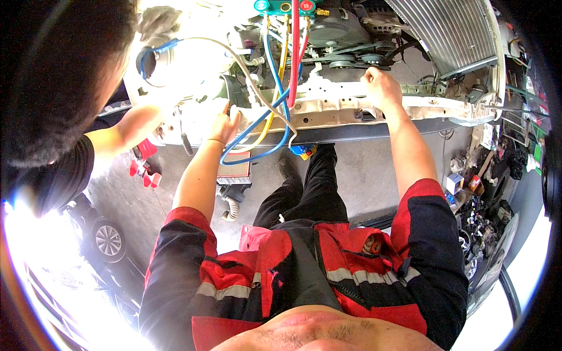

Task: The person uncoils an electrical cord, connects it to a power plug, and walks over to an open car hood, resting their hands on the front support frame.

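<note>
I stand at the open front of a car, over its pale metal crossbeam [336,105]. My left hand [221,126] rests at the beam, index finger and thumb apart; glare washes out part of it. On the beam's right half, my right hand [383,89] is closed with fingers curled; whatever lies inside them is hidden. Between my hands hang a blue hose [271,58], a yellow hose [283,61] and a red hose [294,52]. They run from a teal gauge manifold [285,7] at the top. A grey hose [252,79] curves close to my left hand.
A co-worker's forearm [126,131] reaches in from the left. Engine pulleys [342,61] lie beyond the beam, a finned radiator [448,32] at the far right. A blue-and-yellow object [303,152], red stands [145,169] and a ribbed duct [232,210] are below. Clutter [480,228] lines the right.
</note>
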{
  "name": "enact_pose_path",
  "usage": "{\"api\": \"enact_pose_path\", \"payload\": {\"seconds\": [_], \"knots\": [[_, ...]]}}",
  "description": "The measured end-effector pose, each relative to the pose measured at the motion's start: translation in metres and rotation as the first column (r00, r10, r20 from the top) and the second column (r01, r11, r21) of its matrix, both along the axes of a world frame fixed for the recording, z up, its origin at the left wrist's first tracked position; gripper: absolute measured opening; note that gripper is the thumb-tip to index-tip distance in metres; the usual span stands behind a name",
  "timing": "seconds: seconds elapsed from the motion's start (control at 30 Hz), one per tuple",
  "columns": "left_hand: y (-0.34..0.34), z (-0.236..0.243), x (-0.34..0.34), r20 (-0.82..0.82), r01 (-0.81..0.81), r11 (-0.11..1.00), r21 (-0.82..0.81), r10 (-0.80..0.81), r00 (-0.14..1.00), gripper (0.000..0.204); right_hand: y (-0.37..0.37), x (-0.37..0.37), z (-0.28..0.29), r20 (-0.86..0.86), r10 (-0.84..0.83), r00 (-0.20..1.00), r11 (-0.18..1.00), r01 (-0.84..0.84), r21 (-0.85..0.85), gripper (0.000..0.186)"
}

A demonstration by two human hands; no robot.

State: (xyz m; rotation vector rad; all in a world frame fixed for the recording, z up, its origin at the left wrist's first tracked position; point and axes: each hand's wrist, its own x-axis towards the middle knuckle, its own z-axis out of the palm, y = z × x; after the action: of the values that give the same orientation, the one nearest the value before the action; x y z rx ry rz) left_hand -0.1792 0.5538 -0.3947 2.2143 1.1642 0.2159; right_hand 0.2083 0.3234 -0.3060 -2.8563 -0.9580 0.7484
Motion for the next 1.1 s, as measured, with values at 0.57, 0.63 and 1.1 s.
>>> {"api": "enact_pose_path", "payload": {"seconds": [0.57,0.63,1.1], "knots": [[0.004,0.014,0.007,-0.246,0.188,0.98,-0.071,-0.199,0.949,0.047,-0.008,0.003,-0.003,-0.011,-0.01,1.0,1.0,0.01,-0.02,0.031],[0.0,0.027,0.015,-0.176,0.061,0.983,-0.174,-0.092,0.98,0.051,-0.009,0.003,-0.001,-0.009,-0.02,1.0,1.0,0.02,-0.02,0.031],[0.002,0.036,0.021,-0.128,0.122,0.986,-0.116,-0.137,0.982,0.041,-0.013,0.007,-0.011,0.046,0.023,0.999,0.999,-0.025,0.047,0.031]]}}
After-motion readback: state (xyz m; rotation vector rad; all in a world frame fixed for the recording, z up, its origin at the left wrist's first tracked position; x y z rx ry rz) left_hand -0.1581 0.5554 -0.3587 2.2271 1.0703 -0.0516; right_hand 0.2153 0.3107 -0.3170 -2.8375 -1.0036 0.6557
